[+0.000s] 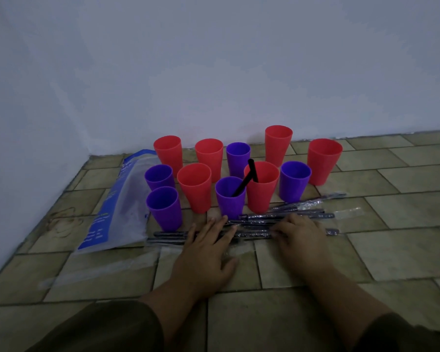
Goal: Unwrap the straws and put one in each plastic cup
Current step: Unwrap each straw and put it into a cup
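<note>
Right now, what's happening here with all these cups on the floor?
A person is sorting wrapped straws on a tiled floor; the left hand and right hand both rest on the pile. Eleven red and purple cups stand behind it. Two already hold a black straw: a purple cup and a red cup. A plastic bag lies to the left.

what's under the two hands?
Wrapped straws lying flat on the tiled floor; left hand and right hand cover their middles, so the count is unclear.
</note>
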